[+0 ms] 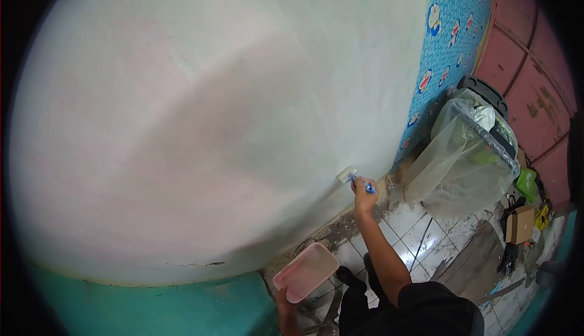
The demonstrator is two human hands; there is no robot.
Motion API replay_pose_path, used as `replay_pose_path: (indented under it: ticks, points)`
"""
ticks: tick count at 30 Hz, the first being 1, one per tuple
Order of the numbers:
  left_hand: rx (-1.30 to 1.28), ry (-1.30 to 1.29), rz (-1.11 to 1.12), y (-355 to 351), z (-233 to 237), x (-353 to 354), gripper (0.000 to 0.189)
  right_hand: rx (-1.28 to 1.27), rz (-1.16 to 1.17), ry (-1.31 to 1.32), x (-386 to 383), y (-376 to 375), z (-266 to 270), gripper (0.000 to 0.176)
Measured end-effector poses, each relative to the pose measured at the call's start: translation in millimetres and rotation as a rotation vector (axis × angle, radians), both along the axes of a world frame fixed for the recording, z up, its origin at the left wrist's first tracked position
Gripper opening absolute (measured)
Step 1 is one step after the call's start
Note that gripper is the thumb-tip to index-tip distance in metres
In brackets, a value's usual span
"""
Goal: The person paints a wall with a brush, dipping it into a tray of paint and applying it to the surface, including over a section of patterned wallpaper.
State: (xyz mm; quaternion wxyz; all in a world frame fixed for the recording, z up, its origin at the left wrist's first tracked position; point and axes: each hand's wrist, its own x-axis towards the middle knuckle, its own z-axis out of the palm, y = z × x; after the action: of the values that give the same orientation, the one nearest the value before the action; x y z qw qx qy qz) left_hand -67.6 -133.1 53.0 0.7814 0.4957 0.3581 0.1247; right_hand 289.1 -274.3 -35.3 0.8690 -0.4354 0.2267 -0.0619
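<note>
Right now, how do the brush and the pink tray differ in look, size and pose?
The brush is small, with a blue-and-white handle; the tray is broader and pink. The right hand holds the brush at the pale wall; the left hand holds the tray, open side up. Both are hand-held.
</note>
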Motion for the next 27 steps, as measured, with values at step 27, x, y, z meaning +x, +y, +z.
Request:
replay_pose_path:
  ticks: [27]
  points:
    - [-0.054, 0.022, 0.126, -9.0, -33.7, -11.6, 0.048, 0.228, 0.010, 0.254, -26.9, -1.0, -137.4, 0.022]
